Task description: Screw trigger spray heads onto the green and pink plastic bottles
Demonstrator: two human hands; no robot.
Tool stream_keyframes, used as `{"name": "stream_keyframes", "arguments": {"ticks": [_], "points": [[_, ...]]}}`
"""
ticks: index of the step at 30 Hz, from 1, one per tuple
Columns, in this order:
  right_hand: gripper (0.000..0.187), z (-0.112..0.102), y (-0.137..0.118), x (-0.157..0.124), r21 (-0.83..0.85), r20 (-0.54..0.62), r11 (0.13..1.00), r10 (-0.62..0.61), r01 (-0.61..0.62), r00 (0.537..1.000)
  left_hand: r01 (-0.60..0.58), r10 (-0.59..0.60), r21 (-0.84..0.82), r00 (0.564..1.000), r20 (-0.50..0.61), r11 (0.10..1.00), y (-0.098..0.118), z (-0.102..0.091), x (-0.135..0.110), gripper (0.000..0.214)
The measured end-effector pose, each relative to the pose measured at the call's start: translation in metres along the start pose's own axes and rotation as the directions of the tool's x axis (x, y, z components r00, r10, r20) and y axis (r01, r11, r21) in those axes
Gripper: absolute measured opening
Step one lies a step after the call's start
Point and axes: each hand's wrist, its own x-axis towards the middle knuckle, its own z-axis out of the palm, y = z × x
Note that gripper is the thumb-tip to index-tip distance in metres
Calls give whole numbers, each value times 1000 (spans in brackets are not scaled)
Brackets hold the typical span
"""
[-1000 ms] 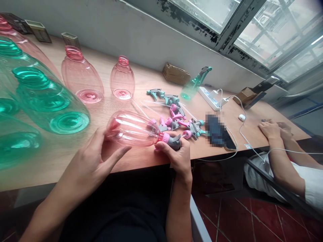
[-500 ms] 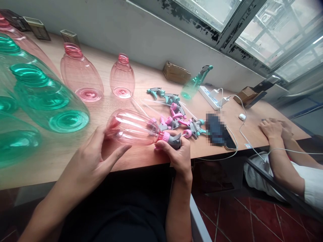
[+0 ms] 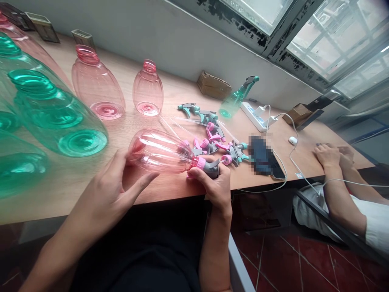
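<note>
Our L hand [image 3: 112,180], half open, cups the pink bottle [image 3: 158,152] at its base; our R hand [image 3: 214,182] grips its spray head [image 3: 212,167] over the tabletop [image 3: 173,187]. We'd best keep neck [image 3: 193,162] & collar [image 3: 201,163] aligned, w/ loose heads [image 3: 212,145] beyond.

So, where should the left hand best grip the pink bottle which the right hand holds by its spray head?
Probably around the wide body of the bottle, near its base, coming from the left: it is held sideways, base toward the left hand, while the right hand takes up the narrow end at the spray head.
</note>
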Motion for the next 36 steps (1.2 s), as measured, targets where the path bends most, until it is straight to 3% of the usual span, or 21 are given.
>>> {"name": "stream_keyframes", "arguments": {"ticks": [24,36], "points": [[30,-1,-2,1,-44,0,996,-73,73,997,30,-31,44,999,9,999,5,-2,2,63],[26,-2,1,1,-23,13,996,-83,83,996,23,-23,60,1000,-1,998,4,0,1,73]]}}
